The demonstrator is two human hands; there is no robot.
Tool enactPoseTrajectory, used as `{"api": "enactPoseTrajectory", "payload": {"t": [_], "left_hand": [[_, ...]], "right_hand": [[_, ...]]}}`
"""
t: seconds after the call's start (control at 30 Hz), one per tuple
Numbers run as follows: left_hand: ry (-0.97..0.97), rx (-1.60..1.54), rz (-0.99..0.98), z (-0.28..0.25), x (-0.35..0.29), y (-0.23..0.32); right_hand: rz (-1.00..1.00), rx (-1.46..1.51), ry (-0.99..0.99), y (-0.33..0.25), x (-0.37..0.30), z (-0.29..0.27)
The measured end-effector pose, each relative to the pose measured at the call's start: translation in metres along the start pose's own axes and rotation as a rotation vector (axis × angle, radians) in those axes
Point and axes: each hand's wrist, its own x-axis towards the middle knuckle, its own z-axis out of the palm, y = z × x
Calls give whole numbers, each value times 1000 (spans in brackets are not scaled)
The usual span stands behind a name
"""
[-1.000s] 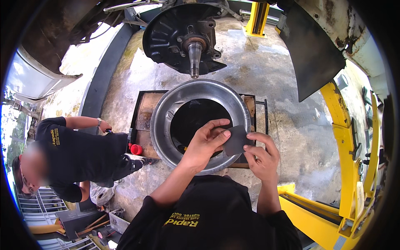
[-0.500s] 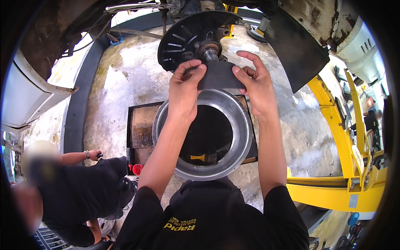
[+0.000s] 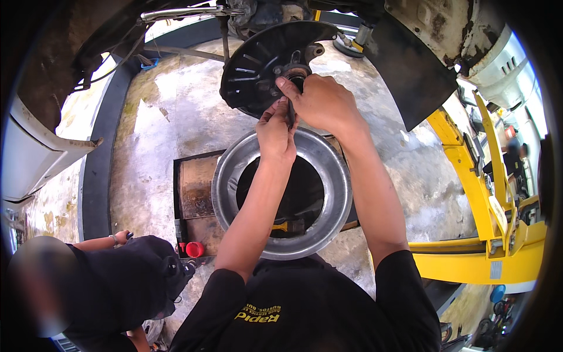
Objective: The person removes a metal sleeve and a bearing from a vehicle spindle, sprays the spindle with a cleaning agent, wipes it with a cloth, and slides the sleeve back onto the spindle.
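Below the axle spindle (image 3: 297,74), my left hand (image 3: 275,134) pinches a dark grey sheet (image 3: 291,112) that looks like sandpaper, now seen nearly edge-on. My right hand (image 3: 328,102) is closed at the sheet's upper end, thumb pointing left and overlapping the spindle in view; its other fingers are mostly hidden. Behind both hands stands the black slotted brake dust shield (image 3: 252,61). Under my forearms is a round metal basin (image 3: 224,205) with dark contents, and a yellow-handled brush (image 3: 287,226) lies inside it.
A worker in black (image 3: 126,278) bends at the left. Beside the basin are a brown board (image 3: 196,188) and a red round cap (image 3: 194,249). The yellow lift arm (image 3: 463,264) runs along the right. Vehicle body panels (image 3: 50,141) and a black flap (image 3: 410,70) hang on both sides.
The sheet has turned from broad side to nearly edge-on. My right hand has swung up and left over it, and both hands are now close together.
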Motion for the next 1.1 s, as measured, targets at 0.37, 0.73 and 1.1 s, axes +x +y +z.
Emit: {"api": "enactPoseTrajectory", "payload": {"t": [0.37,0.73,1.1], "left_hand": [[-62,-117,-78,1,-3,2],[-166,0,16,15,0,4],[-186,-256,-454,-11,20,-9]], "right_hand": [[-43,-364,51,-13,31,28],[123,889,-370,54,39,20],[-29,-377,-114,-15,40,14]]}}
